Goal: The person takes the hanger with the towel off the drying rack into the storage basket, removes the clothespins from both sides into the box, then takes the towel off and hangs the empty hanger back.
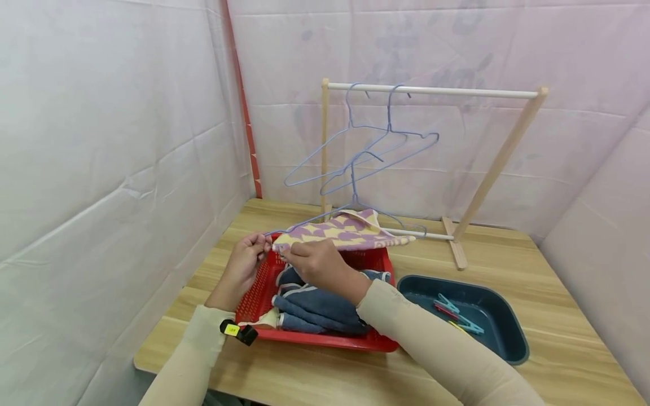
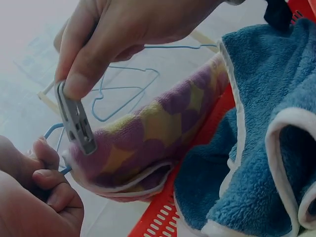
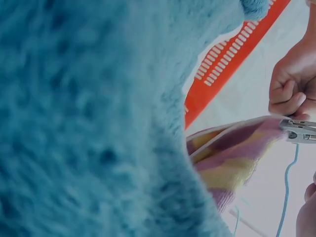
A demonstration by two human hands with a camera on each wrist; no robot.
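Note:
My left hand [image 1: 246, 262] grips one end of a blue wire hanger [image 1: 354, 180], whose hook points up. A purple and yellow patterned towel [image 1: 345, 231] with white edging hangs along the hanger's lower part, above the red basket. Between thumb and fingers, my right hand [image 1: 320, 262] pinches a grey clothespin [image 2: 76, 118]. The clothespin's jaws sit over the towel's corner, right beside the left fingers, as both wrist views show. Beneath the hands, blue fluffy cloths [image 1: 325, 307] with white edging lie in the basket.
The red basket [image 1: 325, 337] stands on the wooden table [image 1: 284, 369]. To its right, a dark tray [image 1: 520, 338] holds several clothespins [image 1: 469, 324]. Behind stands a drying rack [image 1: 472, 92] with two more blue hangers [image 1: 389, 113] on its bar. White sheeting [image 1: 127, 113] encloses the table.

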